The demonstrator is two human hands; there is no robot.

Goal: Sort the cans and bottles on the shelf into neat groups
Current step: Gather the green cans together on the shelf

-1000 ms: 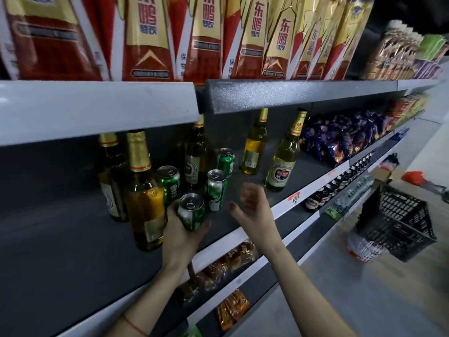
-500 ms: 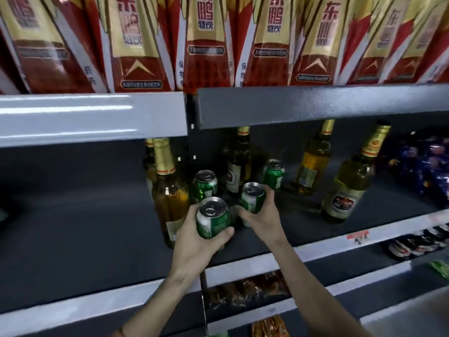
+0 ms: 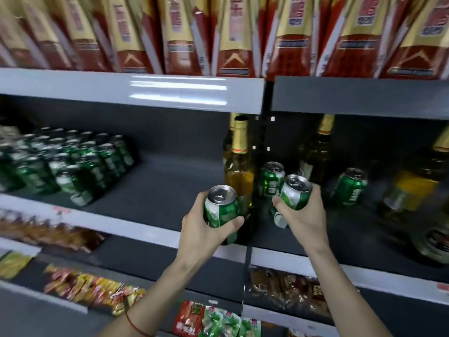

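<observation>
My left hand [image 3: 202, 231] grips a green can [image 3: 222, 206], held upright above the shelf's front edge. My right hand [image 3: 300, 216] grips a second green can [image 3: 295, 192], tilted to the right and lifted off the shelf. Behind them stand two more green cans [image 3: 271, 178] [image 3: 352, 187] among amber beer bottles with gold foil necks [image 3: 239, 164] [image 3: 317, 152]. Another bottle [image 3: 413, 190] stands blurred at the right. A packed block of several green cans [image 3: 70, 161] fills the left part of the same dark shelf [image 3: 170, 190].
Red and gold cartons [image 3: 230, 37] line the shelf above, whose front lip [image 3: 170, 91] overhangs the cans. Snack packets [image 3: 92, 288] fill the lower shelves. A vertical divider post [image 3: 249, 251] splits the two shelf bays between my hands.
My right hand has closed round a second can and lifted it. The view has swung left, and the block of cans at the left has come into sight.
</observation>
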